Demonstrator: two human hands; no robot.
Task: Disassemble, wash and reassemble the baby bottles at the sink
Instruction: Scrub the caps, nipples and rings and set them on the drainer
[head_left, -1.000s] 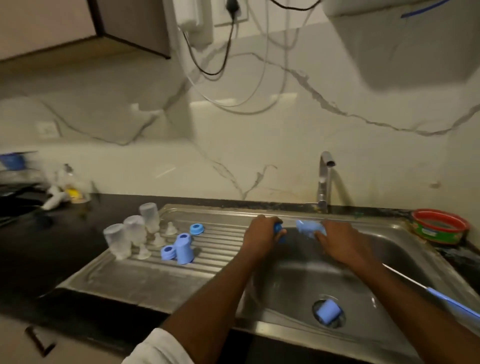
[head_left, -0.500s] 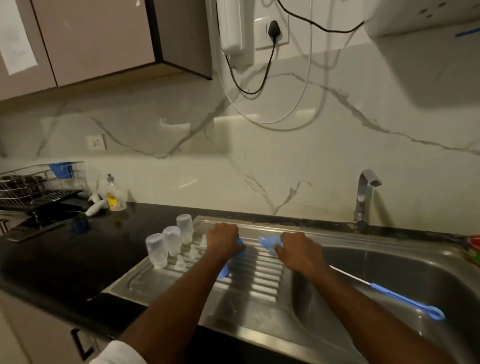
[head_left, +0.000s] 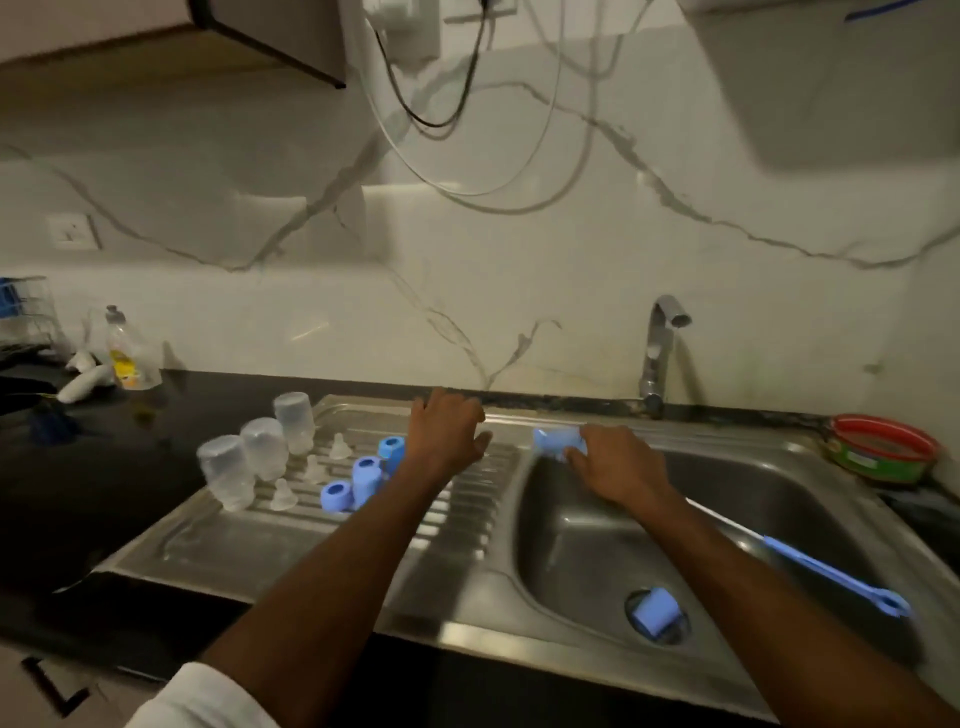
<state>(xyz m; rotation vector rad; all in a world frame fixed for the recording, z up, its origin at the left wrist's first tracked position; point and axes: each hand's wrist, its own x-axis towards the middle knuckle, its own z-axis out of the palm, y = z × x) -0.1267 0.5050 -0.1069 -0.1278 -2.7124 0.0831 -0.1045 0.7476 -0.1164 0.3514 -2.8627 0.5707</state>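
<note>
Three clear bottle bodies (head_left: 265, 452) stand upside down on the steel drainboard (head_left: 291, 545), with three clear nipples (head_left: 314, 470) beside them. Two blue collar rings (head_left: 336, 496) and an upturned blue cap (head_left: 366, 480) sit just right of those. My left hand (head_left: 449, 431) hovers over the drainboard with loosely spread fingers and holds nothing; one blue ring (head_left: 390, 449) lies just left of it. My right hand (head_left: 618, 467) pinches a light blue cap (head_left: 556, 441) at the sink basin's back left corner. Another blue cap (head_left: 655, 616) lies on the drain.
A blue-handled bottle brush (head_left: 831, 577) leans along the right wall of the sink basin (head_left: 571, 551). The faucet (head_left: 660, 353) stands behind the basin. A red-rimmed green bowl (head_left: 883, 449) sits at the far right. A soap bottle (head_left: 127, 353) and dish rack (head_left: 21, 317) occupy the black counter on the left.
My left hand has let go of the blue ring, which now lies on the drainboard. My right hand still holds the blue cap. The view has swung back to the right.
</note>
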